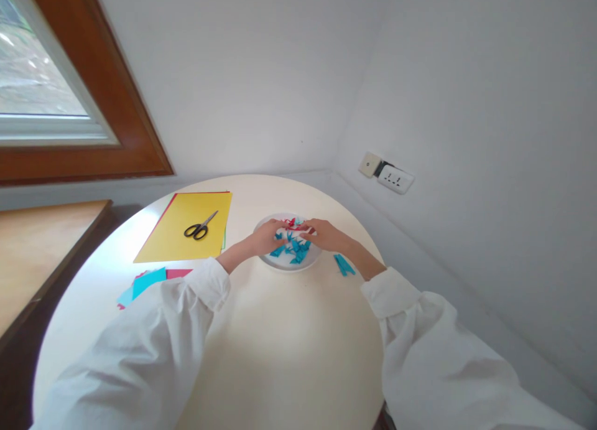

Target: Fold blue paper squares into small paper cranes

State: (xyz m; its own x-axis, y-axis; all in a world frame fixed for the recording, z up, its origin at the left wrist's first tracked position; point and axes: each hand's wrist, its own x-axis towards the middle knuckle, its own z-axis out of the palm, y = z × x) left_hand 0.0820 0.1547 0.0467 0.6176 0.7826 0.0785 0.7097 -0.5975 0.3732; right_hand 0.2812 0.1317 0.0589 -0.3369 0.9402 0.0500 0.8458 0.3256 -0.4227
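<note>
A white plate (305, 263) sits near the middle of the round cream table (280, 343), holding several small blue and red folded paper pieces (293, 249). Both my hands reach over the plate from either side. My left hand (269, 236) rests on the plate's left part, its fingers bent among the pieces. My right hand (323, 232) lies over the right part, its fingertips pinched at red pieces (293, 223) near the far rim. Whether either hand has a piece lifted is too small to tell.
A yellow paper sheet (186, 237) lies at the left with black scissors (200, 228) on it. Blue and pink paper scraps (149, 280) lie nearer me. A blue strip (344, 265) lies right of the plate. A wall socket (395, 179) is on the right wall.
</note>
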